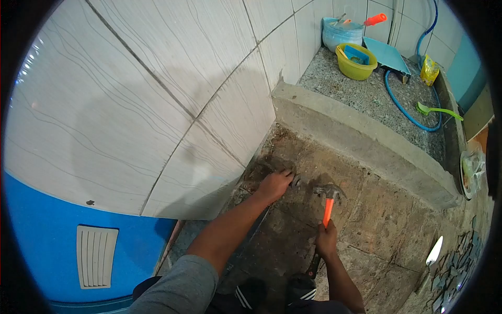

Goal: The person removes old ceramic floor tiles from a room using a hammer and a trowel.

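My right hand [327, 239] is wrapped round the orange and black handle of a claw hammer [328, 205]. Its grey metal head points away from me, over the worn brown floor [376, 225]. Low by the tiled wall, my left hand [276, 187] is closed, with its fingers down at the floor. A small dark piece shows just past its fingertips, and I cannot tell what the fingers grip. The hammer head is a short way to the right of this hand.
A concrete curb [361, 144] crosses ahead. Behind it stand a yellow basin [356, 70], a blue pot [342, 35], a blue hose [402, 109] and a green brush [438, 110]. A trowel [434, 252] and broken tile pieces [460, 267] lie at right. White tiles [130, 120] cover the left wall.
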Tool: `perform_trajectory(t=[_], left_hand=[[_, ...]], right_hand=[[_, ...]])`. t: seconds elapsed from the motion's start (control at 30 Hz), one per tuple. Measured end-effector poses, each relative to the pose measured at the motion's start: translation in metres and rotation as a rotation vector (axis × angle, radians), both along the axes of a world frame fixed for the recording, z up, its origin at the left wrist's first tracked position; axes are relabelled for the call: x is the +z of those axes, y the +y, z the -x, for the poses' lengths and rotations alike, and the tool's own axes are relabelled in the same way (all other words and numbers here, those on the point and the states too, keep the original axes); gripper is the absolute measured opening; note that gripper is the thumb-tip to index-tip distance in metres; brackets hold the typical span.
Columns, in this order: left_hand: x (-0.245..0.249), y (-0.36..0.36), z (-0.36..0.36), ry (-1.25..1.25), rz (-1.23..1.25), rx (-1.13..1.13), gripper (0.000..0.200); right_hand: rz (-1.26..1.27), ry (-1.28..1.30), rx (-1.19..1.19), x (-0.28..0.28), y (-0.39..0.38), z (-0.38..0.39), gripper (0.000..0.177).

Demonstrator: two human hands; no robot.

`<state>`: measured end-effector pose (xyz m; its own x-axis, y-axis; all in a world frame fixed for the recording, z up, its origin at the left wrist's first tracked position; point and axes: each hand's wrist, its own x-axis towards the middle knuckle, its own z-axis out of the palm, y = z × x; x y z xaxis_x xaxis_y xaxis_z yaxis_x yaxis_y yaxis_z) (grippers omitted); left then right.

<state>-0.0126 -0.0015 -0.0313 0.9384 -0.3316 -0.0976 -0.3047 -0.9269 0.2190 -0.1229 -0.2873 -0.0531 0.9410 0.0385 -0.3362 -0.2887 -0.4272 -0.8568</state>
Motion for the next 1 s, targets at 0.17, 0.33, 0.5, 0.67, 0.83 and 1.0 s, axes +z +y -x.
perform_trajectory(t=[0.17, 0.33, 0.5, 0.67, 0.83, 1.0], left_hand=[[-0.009, 0.014, 0.01, -0.182, 0.12, 0.037, 0.041], [0.038, 0.009, -0.02, 0.017, 0.234, 0.249, 0.028], [0.024, 0.014, -0.031, -0.075, 0.201, 0.219, 0.025], [0.038, 0.005, -0.029, 0.071, 0.157, 0.279, 0.028], [0.027, 0.0, -0.015, -0.033, 0.103, 0.178, 0.029], [0.007, -0.003, 0.001, 0.046, -0.042, 0.046, 0.036]], right_hand=[[-0.191, 0.19, -0.218, 0.055, -0.02, -0.012, 0.02], [-0.316, -0.129, -0.392, 0.118, -0.048, -0.05, 0.02], [-0.493, -0.563, -0.64, 0.153, -0.035, -0.073, 0.019], [0.229, -0.355, -0.031, -0.04, 0.046, -0.033, 0.028], [-0.001, 0.013, 0.083, 0.037, 0.042, -0.037, 0.03], [-0.055, 0.099, 0.113, -0.021, -0.004, 0.023, 0.026]])
